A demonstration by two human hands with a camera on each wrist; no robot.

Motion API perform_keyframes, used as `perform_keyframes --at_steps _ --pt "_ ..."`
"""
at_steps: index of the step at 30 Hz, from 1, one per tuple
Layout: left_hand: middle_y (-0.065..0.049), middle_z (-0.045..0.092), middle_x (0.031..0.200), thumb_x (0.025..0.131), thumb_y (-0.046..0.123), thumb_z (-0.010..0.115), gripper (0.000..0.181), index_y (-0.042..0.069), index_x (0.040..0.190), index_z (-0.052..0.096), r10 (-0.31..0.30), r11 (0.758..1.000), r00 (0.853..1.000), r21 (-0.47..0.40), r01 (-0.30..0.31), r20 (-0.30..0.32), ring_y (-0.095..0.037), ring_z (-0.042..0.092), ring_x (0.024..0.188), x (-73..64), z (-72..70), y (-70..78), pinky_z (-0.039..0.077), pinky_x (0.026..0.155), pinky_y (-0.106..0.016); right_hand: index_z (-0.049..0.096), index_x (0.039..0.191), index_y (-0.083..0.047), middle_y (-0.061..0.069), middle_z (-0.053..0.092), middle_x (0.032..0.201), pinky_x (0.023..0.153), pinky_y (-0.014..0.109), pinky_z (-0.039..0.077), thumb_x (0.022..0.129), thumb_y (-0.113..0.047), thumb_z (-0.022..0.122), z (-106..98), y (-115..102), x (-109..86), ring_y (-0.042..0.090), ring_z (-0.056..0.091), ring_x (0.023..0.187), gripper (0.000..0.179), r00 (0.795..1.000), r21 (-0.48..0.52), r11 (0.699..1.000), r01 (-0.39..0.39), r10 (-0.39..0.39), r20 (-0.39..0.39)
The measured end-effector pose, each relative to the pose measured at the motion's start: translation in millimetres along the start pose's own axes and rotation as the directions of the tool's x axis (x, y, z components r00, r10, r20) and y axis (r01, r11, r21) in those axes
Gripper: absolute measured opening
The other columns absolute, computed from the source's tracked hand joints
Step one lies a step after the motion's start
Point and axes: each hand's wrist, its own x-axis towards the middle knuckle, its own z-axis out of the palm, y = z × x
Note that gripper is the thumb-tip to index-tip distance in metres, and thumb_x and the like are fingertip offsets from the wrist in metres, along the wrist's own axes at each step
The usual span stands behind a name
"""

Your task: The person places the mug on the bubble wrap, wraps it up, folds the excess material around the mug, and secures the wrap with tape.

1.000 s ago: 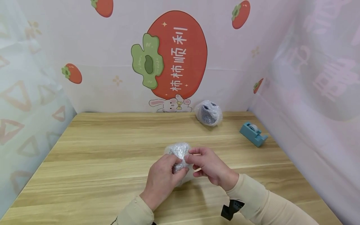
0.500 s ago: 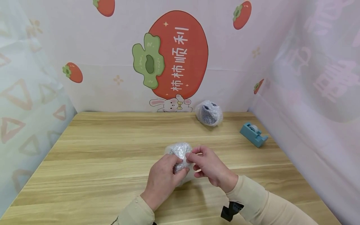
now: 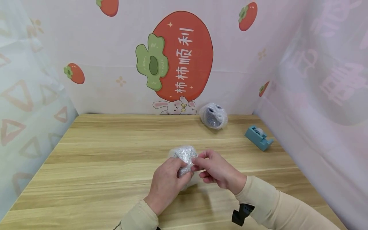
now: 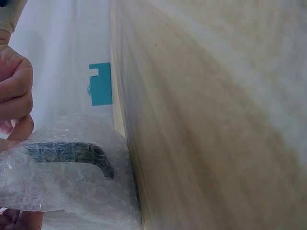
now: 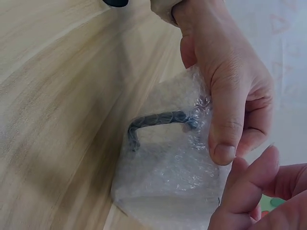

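Observation:
A bubble-wrapped mug (image 3: 184,154) stands on the table in front of me, its dark handle (image 5: 158,118) showing through the wrap in both wrist views. My left hand (image 3: 165,183) grips the gathered top of the wrap, thumb on the near side. On the right side of that top, my right hand (image 3: 219,171) pinches the bubble wrap (image 5: 163,172) with thumb and forefinger. Its other fingers are loosely curled and apart from the package. Whether a bit of clear tape lies between the right fingertips is too small to tell.
Another bubble-wrapped thing (image 3: 213,115), dark inside, stands at the table's back edge. A teal tape dispenser (image 3: 258,138) sits at the right. Printed cloth (image 3: 115,51) hangs around the wooden table (image 3: 100,153) at the back and both sides.
My right hand has drawn slightly right and its fingers have shifted along the wrap's top. The left hand keeps its hold, and the package stays in place.

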Motion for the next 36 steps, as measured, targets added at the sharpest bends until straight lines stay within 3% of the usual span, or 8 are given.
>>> perform_keyframes --at_steps 17,27,30,36 --pt "0.009 0.057 0.075 0.077 0.024 0.089 0.025 0.014 0.087 0.068 0.033 0.999 0.999 0.006 -0.033 0.009 -0.002 0.047 0.066 0.1 0.7 0.2 0.043 0.058 -0.016 0.061 0.095 -0.007 0.003 0.074 0.083 0.048 0.018 0.046 0.1 -0.025 0.066 -11 -8 4.7 0.005 0.046 0.049 0.02 0.991 -0.105 0.993 -0.061 0.072 0.108" --pt "0.01 0.056 0.074 0.076 0.025 0.09 0.026 0.016 0.085 0.068 0.035 0.999 0.999 0.006 -0.035 0.021 -0.002 0.045 0.066 -0.3 0.8 -0.6 0.041 0.057 -0.016 0.063 0.088 -0.007 -0.001 0.064 0.073 0.047 0.021 0.046 0.098 -0.024 0.069 -7 -7 8.3 0.007 0.044 0.05 0.02 0.996 -0.226 0.974 -0.026 0.044 0.077" --pt "0.01 0.056 0.074 0.076 0.025 0.09 0.025 0.016 0.085 0.068 0.035 0.999 0.999 0.007 -0.035 0.017 -0.001 0.045 0.066 -0.4 0.9 -0.5 0.041 0.057 -0.016 0.061 0.092 -0.006 0.002 0.064 0.077 0.047 0.022 0.048 0.097 -0.024 0.07 -5 -6 8.8 0.01 0.044 0.051 0.021 0.998 -0.25 0.968 -0.019 0.034 0.055" --pt "0.01 0.058 0.074 0.074 0.021 0.089 0.023 0.016 0.085 0.069 0.03 1.0 1.0 0.0 -0.03 0.009 -0.001 0.047 0.066 -0.1 0.4 -1.3 0.043 0.057 -0.016 0.051 0.113 -0.005 0.007 0.068 0.091 0.051 0.024 0.05 0.097 -0.023 0.072 -6 -9 0.0 0.013 0.046 0.057 0.032 1.0 -0.228 0.974 -0.017 0.02 0.015"
